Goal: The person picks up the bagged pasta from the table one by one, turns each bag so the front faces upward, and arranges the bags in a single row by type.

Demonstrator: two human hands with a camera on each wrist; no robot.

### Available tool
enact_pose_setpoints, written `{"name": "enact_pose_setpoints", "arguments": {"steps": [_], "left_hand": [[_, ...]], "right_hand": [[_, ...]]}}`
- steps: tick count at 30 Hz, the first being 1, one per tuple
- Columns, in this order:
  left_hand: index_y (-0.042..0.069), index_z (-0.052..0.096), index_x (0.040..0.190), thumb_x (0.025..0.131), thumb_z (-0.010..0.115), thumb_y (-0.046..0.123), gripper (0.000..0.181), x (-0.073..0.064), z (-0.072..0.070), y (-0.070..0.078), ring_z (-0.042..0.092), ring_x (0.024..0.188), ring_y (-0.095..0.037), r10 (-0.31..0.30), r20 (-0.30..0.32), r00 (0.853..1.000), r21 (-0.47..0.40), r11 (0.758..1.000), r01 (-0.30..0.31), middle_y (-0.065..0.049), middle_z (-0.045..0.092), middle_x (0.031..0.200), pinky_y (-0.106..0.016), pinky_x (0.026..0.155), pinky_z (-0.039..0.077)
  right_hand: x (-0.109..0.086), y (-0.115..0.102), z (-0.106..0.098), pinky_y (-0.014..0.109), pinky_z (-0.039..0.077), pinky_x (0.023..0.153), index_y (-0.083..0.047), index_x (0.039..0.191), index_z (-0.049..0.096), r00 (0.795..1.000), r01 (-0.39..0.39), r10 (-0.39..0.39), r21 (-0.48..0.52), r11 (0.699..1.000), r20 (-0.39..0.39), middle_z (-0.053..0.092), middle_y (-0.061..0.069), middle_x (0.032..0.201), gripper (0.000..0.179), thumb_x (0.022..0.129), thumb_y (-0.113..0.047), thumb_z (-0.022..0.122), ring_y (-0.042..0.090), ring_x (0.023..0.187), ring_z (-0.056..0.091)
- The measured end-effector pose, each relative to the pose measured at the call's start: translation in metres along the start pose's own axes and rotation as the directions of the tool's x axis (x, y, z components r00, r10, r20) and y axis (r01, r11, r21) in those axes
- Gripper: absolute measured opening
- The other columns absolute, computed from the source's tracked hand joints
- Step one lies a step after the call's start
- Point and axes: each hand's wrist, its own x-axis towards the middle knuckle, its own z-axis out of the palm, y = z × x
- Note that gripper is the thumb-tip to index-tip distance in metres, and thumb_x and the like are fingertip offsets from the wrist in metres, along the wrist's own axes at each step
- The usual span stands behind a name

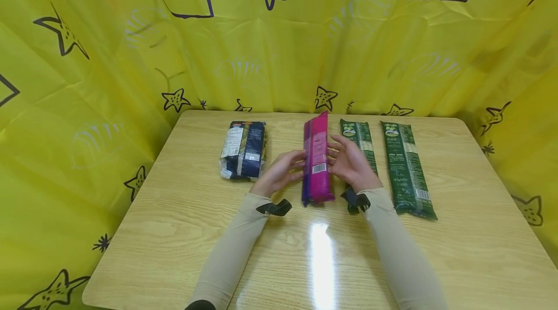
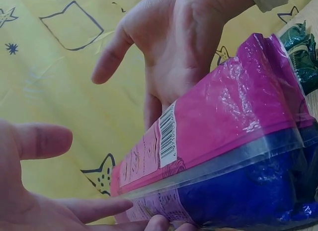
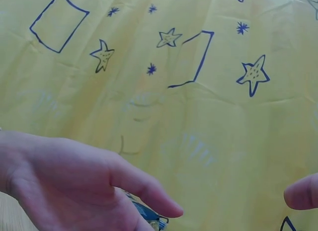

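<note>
A pink and blue plastic-wrapped pack (image 1: 319,157) with a barcode stands on its narrow side between the two hands in the head view. My left hand (image 1: 285,169) is at its left side, its extended fingers touching the blue face. Along the right side is my right hand (image 1: 350,162), fingers straight and close against the pink face. The left wrist view shows the left hand (image 2: 39,191) with thumb raised off the pack, and the right hand (image 2: 174,47) behind it, palm visible. In the right wrist view only the right thumb (image 3: 303,191) shows, opposite the left hand (image 3: 69,181).
A green spaghetti pack (image 1: 359,131) lies partly under the right hand. Another green spaghetti pack (image 1: 405,169) is farther right. Left of the hands sits a dark blue food packet (image 1: 245,150). Yellow curtains (image 1: 279,58) border the wooden table (image 1: 174,232) behind and at both sides.
</note>
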Motion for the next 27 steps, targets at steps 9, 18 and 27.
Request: {"name": "enact_pose_setpoints", "arguments": {"steps": [9, 18, 27], "left_hand": [[-0.001, 0.049, 0.147, 0.109, 0.045, 0.031, 0.050, -0.002, -0.002, 0.003, 0.056, 0.117, -0.020, -0.005, 0.011, 1.000, 0.017, 1.000, 0.005, -0.014, 0.057, 0.137, -0.036, 0.106, 0.051], [0.000, 0.052, 0.145, 0.109, 0.044, 0.029, 0.047, -0.001, -0.003, 0.003, 0.056, 0.118, -0.020, 0.000, 0.006, 1.000, 0.023, 1.000, 0.000, -0.007, 0.059, 0.126, -0.044, 0.114, 0.048], [0.002, 0.052, 0.144, 0.108, 0.048, 0.031, 0.046, 0.002, -0.005, 0.003, 0.053, 0.126, -0.024, -0.014, -0.033, 0.999, 0.056, 0.998, 0.016, -0.009, 0.057, 0.135, -0.035, 0.098, 0.050]], "right_hand": [[-0.002, 0.002, 0.006, 0.034, 0.040, 0.102, -0.011, 0.166, 0.006, 0.999, 0.022, -0.020, -0.037, 0.999, 0.040, 0.036, 0.004, 0.138, 0.072, 0.110, -0.043, 0.039, 0.018, 0.123, 0.037], [-0.002, 0.007, 0.009, 0.049, 0.030, 0.123, -0.006, 0.165, 0.005, 0.995, 0.041, -0.037, -0.042, 0.998, 0.094, 0.027, 0.015, 0.160, 0.073, 0.111, -0.043, 0.035, 0.027, 0.141, 0.034], [-0.004, 0.014, 0.015, 0.060, 0.010, 0.132, 0.001, 0.163, -0.011, 0.978, 0.055, -0.050, -0.019, 0.998, 0.202, -0.003, 0.020, 0.174, 0.078, 0.112, -0.042, 0.030, 0.036, 0.163, 0.000]]}}
